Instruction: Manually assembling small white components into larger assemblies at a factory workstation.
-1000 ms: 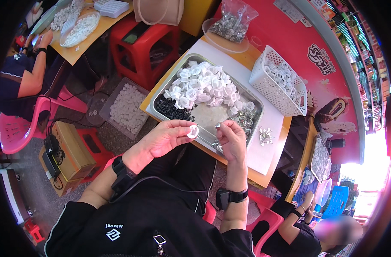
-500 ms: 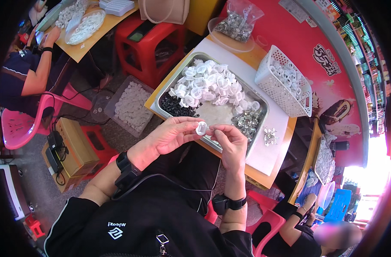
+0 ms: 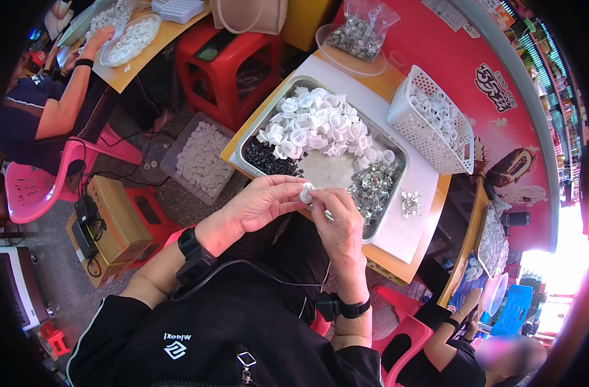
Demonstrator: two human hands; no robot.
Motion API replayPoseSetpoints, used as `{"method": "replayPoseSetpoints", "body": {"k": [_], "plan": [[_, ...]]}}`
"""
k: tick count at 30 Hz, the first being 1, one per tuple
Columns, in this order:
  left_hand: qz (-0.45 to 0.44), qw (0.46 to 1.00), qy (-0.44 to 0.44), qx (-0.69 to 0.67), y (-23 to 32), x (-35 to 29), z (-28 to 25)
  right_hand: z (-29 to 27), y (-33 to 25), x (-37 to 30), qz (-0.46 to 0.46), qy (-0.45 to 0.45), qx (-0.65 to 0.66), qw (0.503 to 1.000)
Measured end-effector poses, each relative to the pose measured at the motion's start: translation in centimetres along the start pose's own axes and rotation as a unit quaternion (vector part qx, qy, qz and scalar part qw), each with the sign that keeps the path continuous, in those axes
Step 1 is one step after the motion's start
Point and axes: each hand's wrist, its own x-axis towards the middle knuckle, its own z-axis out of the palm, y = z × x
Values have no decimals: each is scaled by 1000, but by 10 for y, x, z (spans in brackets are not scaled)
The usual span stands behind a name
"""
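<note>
My left hand point(image 3: 259, 203) pinches a small round white plastic part point(image 3: 306, 193) between thumb and fingers, above the near edge of a metal tray point(image 3: 326, 173). Against the part's right side press the closed fingertips of my right hand point(image 3: 339, 222); anything small between them is hidden. The tray bears a heap of white plastic parts point(image 3: 317, 119) at the back. Small black pieces point(image 3: 268, 158) lie at its left, and shiny metal pieces point(image 3: 374, 187) at its right.
A few loose metal pieces point(image 3: 411, 203) lie on white sheeting right of the tray. Beyond stand a perforated white basket point(image 3: 459, 145) and a bag of metal pieces point(image 3: 362, 35). A bin of white parts point(image 3: 201, 158) sits on the floor near a red stool point(image 3: 226, 61). Co-workers sit left and right.
My right fingers have come in against the white part, which has turned in my left fingers. The co-worker's hand at the far left has moved up and right.
</note>
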Motion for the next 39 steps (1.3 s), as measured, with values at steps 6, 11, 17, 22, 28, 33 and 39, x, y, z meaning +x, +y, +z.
{"method": "replayPoseSetpoints", "body": {"k": [6, 11, 17, 22, 28, 33, 39], "plan": [[-2, 1000, 4, 3, 3, -1, 2, -9, 3, -6, 91, 1, 53, 994], [-25, 1000, 6, 11, 3, -2, 4, -10, 1, -5, 158, -4, 105, 982], [-26, 1000, -5, 15, 4, -2, 4, -12, 4, 1, 53, -24, 50, 997], [-24, 999, 3, 24, 1, -1, 5, -11, 11, 4, -70, -28, -32, 997], [-15, 999, 2, 31, 0, 0, 2, -19, -3, 7, -111, -74, -73, 988], [-21, 999, -2, 29, -1, -2, 13, -15, 2, 2, -163, -40, -102, 980], [10, 996, 19, 91, -3, -3, 21, -12, -1, -1, -198, -42, -129, 971]]}}
